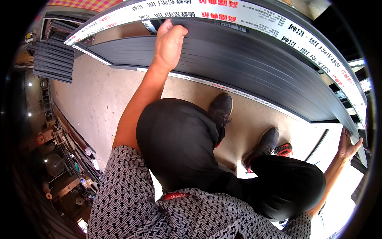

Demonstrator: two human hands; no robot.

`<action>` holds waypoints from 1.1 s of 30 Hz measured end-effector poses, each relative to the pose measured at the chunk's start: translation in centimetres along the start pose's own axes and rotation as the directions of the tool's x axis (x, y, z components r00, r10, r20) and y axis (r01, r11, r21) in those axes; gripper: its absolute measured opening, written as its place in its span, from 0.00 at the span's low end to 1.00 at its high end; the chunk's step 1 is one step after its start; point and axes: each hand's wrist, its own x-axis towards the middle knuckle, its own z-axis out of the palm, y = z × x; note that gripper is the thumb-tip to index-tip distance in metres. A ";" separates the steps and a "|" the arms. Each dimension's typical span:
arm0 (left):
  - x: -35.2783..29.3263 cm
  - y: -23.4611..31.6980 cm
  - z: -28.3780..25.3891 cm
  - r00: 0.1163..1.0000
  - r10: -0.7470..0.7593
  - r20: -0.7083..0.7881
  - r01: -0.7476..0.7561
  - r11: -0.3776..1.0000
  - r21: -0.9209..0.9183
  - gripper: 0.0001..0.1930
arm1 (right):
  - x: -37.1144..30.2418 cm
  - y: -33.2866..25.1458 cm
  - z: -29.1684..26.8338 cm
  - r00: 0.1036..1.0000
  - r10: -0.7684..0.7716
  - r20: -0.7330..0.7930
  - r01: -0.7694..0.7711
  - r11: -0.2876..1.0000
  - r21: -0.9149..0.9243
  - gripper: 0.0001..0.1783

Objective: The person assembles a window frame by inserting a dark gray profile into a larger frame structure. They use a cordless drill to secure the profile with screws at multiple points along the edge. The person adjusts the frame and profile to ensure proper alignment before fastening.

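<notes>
A large dark grey ribbed door panel stretches across the upper part of the view, tilted in front of my knees. White protective film with print covers its outer frame. My left hand is closed at the panel's upper left part, thumb uppermost; the fingertips are partly hidden against the frame. Far to the right, my right hand grips the panel's right end, its thumb in sight and its fingers mostly behind the frame edge.
A red and black tool lies on the concrete floor beside my right shoe. Dark metal profiles are stacked at the far left. More film-wrapped profiles stand at the right edge. A cluttered work area with a fan occupies the lower left.
</notes>
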 end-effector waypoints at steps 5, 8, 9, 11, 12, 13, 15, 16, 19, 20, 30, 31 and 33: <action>-0.7 0.9 0.9 0.999 0.037 0.010 -0.038 0.980 0.195 0.04 | -0.7 0.0 0.8 0.999 0.041 -0.016 -0.043 0.987 -0.155 0.53; -1.1 1.5 1.1 0.998 0.057 -0.009 -0.051 0.943 0.328 0.04 | -1.1 -0.4 0.9 0.999 0.051 0.001 -0.050 0.985 -0.165 0.55; -1.1 1.6 1.0 0.998 0.061 -0.022 -0.048 0.923 0.381 0.06 | -1.1 -0.6 1.0 0.999 0.050 0.020 -0.045 0.985 -0.169 0.56; -1.0 1.7 0.8 0.997 0.074 -0.035 -0.055 0.920 0.388 0.06 | -1.1 -0.8 1.2 0.999 0.046 0.019 -0.042 0.985 -0.167 0.57; -0.9 1.7 0.7 0.996 0.080 -0.041 -0.058 0.919 0.391 0.06 | -1.1 -0.9 1.5 0.999 0.046 -0.001 -0.046 0.986 -0.160 0.57; -0.9 1.5 0.7 0.992 0.117 -0.049 -0.084 0.893 0.441 0.06 | -1.0 -0.9 1.7 0.999 0.049 -0.015 -0.051 0.986 -0.161 0.57; -0.7 1.5 0.5 0.990 0.130 -0.061 -0.088 0.885 0.457 0.05 | -1.1 -0.8 2.1 0.998 0.054 -0.037 -0.059 0.984 -0.167 0.56; -0.7 1.3 0.4 0.989 0.134 -0.069 -0.087 0.882 0.463 0.05 | -1.1 -0.8 2.5 0.997 0.054 -0.046 -0.061 0.983 -0.172 0.55; -0.7 1.3 0.4 0.989 0.135 -0.061 -0.100 0.912 0.398 0.06 | -1.3 -0.6 3.1 0.996 0.068 -0.058 -0.077 0.982 -0.175 0.51; -0.7 1.4 0.6 0.990 0.125 -0.058 -0.095 0.924 0.369 0.06 | -1.3 -0.8 3.1 0.995 0.080 -0.052 -0.088 0.981 -0.170 0.50; -0.9 1.7 0.7 0.987 0.135 -0.082 -0.086 0.893 0.442 0.08 | -0.8 -0.3 3.1 0.992 0.101 -0.070 -0.113 0.972 -0.205 0.53; -1.0 1.7 0.6 0.986 0.139 -0.092 -0.080 0.881 0.466 0.08 | -1.3 0.2 3.8 0.991 0.100 -0.093 -0.118 0.971 -0.208 0.54; -1.0 1.8 0.4 0.983 0.146 -0.113 -0.068 0.855 0.513 0.09 | -1.5 0.4 4.1 0.989 0.111 -0.097 -0.130 0.966 -0.222 0.54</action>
